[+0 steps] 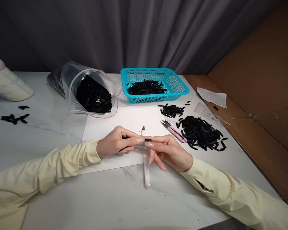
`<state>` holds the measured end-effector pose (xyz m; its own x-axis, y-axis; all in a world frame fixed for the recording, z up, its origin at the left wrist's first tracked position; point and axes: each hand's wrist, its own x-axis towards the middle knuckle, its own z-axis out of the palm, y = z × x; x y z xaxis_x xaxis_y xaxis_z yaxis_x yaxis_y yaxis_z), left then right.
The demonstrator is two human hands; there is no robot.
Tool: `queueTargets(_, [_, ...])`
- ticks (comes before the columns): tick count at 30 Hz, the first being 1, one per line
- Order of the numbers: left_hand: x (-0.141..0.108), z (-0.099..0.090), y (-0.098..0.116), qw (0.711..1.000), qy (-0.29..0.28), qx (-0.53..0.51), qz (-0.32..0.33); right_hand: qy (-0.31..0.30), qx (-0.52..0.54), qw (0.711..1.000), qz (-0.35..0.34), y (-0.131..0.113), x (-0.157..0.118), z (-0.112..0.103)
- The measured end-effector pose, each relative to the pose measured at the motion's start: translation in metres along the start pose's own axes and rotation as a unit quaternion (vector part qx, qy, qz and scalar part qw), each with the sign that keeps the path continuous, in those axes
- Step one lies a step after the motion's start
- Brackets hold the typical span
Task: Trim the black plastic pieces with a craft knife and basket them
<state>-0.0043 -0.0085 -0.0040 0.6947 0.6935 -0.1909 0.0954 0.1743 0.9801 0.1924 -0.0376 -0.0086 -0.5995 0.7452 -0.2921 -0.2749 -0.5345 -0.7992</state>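
My left hand is closed, pinching a small black elongated piece between thumb and forefinger. More black pieces show inside its curled fingers. From the other side, my right hand grips the same piece's end with thumb and forefinger, its other fingers loosely bent. Beneath the fingertips lies a craft knife, its pointed blade facing away and its handle wrapped in white. It rests partly on a white sheet. Pink thread snips lie beyond my right hand, beside a large pile of black pieces.
A blue basket holding black pieces stands at the back. Left of it, an open clear zip bag spills toward me with more. A smaller heap sits before the basket. Several loose pieces lie far left. Cardboard borders the right side.
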Motion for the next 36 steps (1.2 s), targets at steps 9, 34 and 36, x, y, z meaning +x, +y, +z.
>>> queueTargets(9, [0.0017, -0.0006, -0.0007, 0.999, 0.000, -0.044, -0.001, -0.008, 0.020, 1.000, -0.012, -0.0007, -0.0003, 0.0012])
queueTargets(34, [0.0020, -0.0051, -0.0009, 0.984, -0.057, -0.171, -0.011, -0.073, 0.001, 0.997, -0.014, -0.0046, -0.0043, 0.0023])
queueTargets(36, [0.0017, -0.0055, -0.0010, 0.983, -0.061, -0.171, -0.009, -0.076, 0.002, 0.997, -0.019, -0.0045, -0.0036, 0.0025])
